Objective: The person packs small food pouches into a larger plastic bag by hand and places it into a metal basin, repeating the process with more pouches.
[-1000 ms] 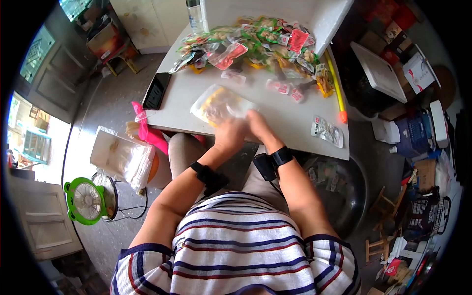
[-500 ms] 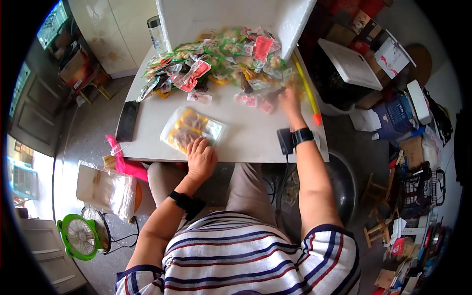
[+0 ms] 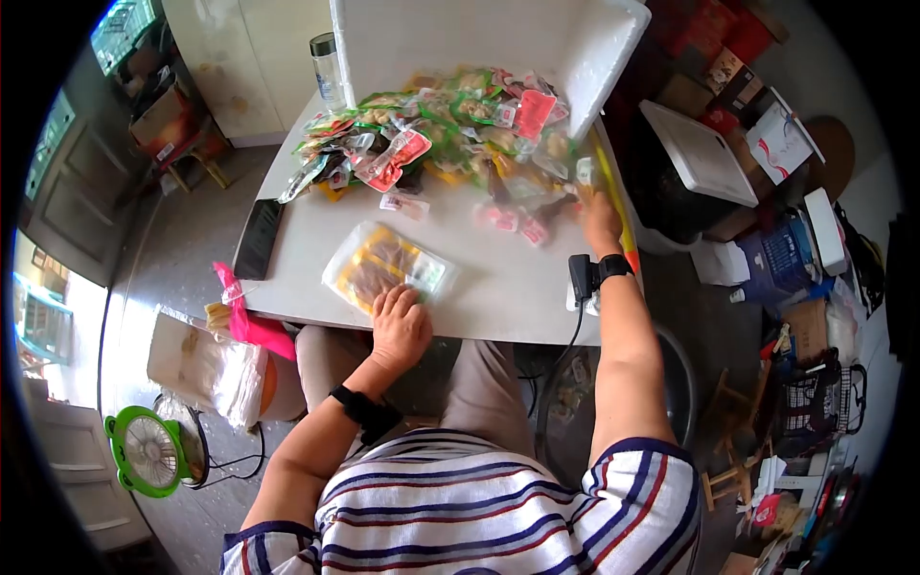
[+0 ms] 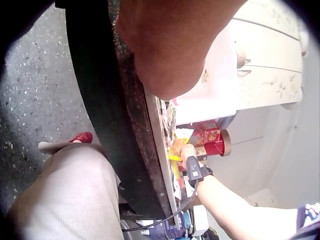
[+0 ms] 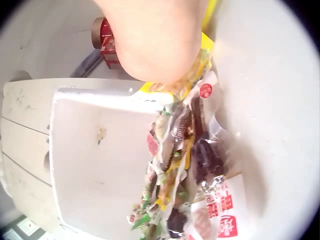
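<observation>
My left hand (image 3: 401, 326) rests with its fingers on the near edge of a clear plastic bag (image 3: 443, 278) holding yellow-edged packets (image 3: 383, 254) with brown food inside. The bag lies flat near the table's front edge. Farther right, my right hand (image 3: 602, 222) pinches a small yellow-edged snack packet (image 4: 178, 146) beside the heap of snack packets (image 3: 450, 125). In the right wrist view, the hand's heel (image 5: 155, 45) hides most of its fingers. Loose white packets with red print (image 3: 513, 220) lie left of this hand.
A white foam box (image 3: 498, 38) stands behind the heap, with a bottle (image 3: 328, 72) at its left. A black phone (image 3: 257, 240) lies at the table's left edge. A yellow stick with an orange end (image 3: 630, 251) lines the right edge. A dark basin (image 3: 676, 383) stands below the table's front right.
My hands have parted. The left stayed on the bag, while the right moved away to the right side of the heap and took hold of a yellow-edged packet.
</observation>
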Tool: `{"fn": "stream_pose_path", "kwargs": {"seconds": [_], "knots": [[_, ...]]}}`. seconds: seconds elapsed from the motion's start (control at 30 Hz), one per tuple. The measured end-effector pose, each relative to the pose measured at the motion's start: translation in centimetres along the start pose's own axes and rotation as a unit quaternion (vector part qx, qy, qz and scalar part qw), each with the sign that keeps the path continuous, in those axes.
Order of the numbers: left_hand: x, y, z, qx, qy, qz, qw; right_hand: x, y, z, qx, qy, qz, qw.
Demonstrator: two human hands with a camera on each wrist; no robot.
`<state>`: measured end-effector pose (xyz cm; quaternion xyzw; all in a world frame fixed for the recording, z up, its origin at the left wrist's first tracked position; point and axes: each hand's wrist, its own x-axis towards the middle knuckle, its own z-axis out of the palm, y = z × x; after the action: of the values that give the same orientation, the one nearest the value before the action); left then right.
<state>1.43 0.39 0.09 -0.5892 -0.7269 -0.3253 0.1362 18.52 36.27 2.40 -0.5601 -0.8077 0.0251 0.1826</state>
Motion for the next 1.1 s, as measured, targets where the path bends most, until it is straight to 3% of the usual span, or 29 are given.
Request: {"fn": "stream_pose_path", "kwargs": {"seconds": [0.17, 0.27, 0.3, 0.4, 0.5, 0.63, 0.8, 0.87, 0.97, 1.0, 1.07, 1.1], "knots": [[-0.1, -0.2, 0.1, -0.022, 0.008, -0.003, 1.0, -2.0, 0.8, -2.9, 0.189, 0.098, -0.04, 0.976], [-0.2, -0.6, 0.2, -0.061, 0.008, -0.009, 0.998, -4.3, 0.7, -2.6, 0.391, 0.012, -0.07, 0.918], [-0.2, -0.7, 0.2, -0.075, 0.012, -0.01, 0.997, -6.7, -1.3, -4.9, 0.481, -0.087, -0.041, 0.872], [0.0, -0.9, 0.1, -0.139, 0.011, -0.031, 0.99, -11.8, -4.4, -6.1, 0.569, -0.225, -0.05, 0.789], [-0.4, -1.7, 1.2, -0.189, 0.067, -0.049, 0.978, -15.2, -6.1, -4.9, 0.508, -0.291, -0.118, 0.802], [-0.6, -2.2, 1.0, -0.231, -0.005, -0.142, 0.962, -17.6, -8.2, -3.5, 0.462, -0.381, -0.204, 0.775], [-0.9, -2.6, 1.0, -0.27, -0.036, -0.21, 0.939, -17.8, -10.1, -2.9, 0.458, -0.446, -0.175, 0.749], [-1.0, -2.9, 1.3, -0.267, -0.034, -0.199, 0.942, -17.3, -10.7, -2.8, 0.427, -0.469, -0.151, 0.758], [-0.5, -2.3, 0.3, -0.277, -0.046, -0.185, 0.942, -16.2, -11.2, -0.9, 0.217, -0.358, -0.251, 0.873], [-0.3, -2.0, 0.0, -0.283, -0.053, -0.182, 0.94, -16.1, -11.5, -1.1, 0.193, -0.362, -0.262, 0.873], [-0.2, -2.0, 0.1, -0.217, -0.034, -0.094, 0.971, -15.8, -12.2, -1.7, 0.145, -0.371, -0.284, 0.872], [-0.1, -2.1, 0.1, -0.184, -0.024, -0.05, 0.981, -15.9, -12.9, -2.4, 0.186, -0.388, -0.261, 0.864]]}}
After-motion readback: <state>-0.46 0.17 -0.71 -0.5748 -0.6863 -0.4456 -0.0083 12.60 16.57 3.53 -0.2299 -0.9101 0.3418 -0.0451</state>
